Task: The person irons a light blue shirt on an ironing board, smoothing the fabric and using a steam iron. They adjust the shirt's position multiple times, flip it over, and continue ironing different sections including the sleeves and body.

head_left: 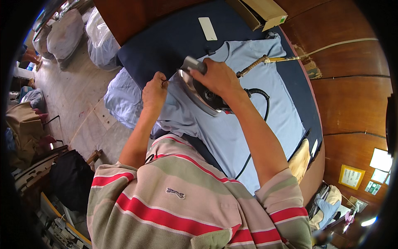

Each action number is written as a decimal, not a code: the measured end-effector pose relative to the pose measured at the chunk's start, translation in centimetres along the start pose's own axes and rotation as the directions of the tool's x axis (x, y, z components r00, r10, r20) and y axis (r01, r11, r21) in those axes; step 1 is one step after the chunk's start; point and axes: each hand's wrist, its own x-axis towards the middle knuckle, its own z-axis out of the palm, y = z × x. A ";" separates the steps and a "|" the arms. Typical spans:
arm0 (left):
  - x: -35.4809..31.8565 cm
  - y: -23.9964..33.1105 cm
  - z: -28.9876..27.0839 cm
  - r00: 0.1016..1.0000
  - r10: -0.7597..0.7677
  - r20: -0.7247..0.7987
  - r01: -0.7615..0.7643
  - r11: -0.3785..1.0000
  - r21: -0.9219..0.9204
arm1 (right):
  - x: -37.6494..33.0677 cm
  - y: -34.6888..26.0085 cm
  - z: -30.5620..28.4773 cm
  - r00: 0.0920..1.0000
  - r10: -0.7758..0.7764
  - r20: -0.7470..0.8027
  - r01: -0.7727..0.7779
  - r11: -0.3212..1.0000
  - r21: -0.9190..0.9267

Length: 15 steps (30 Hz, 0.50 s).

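Note:
My right hand (222,79) is wrapped round the handle of a clothes iron (194,96). The iron is tilted over a light blue T-shirt (259,110), its shiny soleplate edge facing left. Whether it touches the cloth I cannot tell. The shirt lies spread on a dark blue padded ironing table (151,41), its neckline at the far side and its left part bunched in folds. My left hand (154,92) is closed in a pinch left of the iron, above the table's edge. What its fingertips hold, if anything, is too small to make out.
A black cord (266,108) loops from the iron across the shirt. A white card (207,29) and an open cardboard box (265,14) lie at the far side. Crumpled light blue cloth (122,99) hangs at the left edge. Plastic bags (101,41) stand on the floor; a wooden wall (352,99) rises at right.

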 end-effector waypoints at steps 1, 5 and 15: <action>0.1 -0.3 0.0 0.999 0.035 -0.026 -0.035 0.999 -0.010 | -0.7 -0.1 0.0 0.998 -0.055 0.038 0.056 0.998 -0.008; 0.2 -0.9 0.2 0.993 0.107 -0.054 -0.110 0.993 -0.038 | -1.3 -1.1 -0.2 0.993 -0.098 0.064 0.100 0.995 -0.028; -0.3 -2.0 0.3 0.989 0.117 -0.088 -0.121 0.992 -0.039 | -0.4 -1.5 0.5 0.981 -0.176 0.079 0.177 0.984 0.002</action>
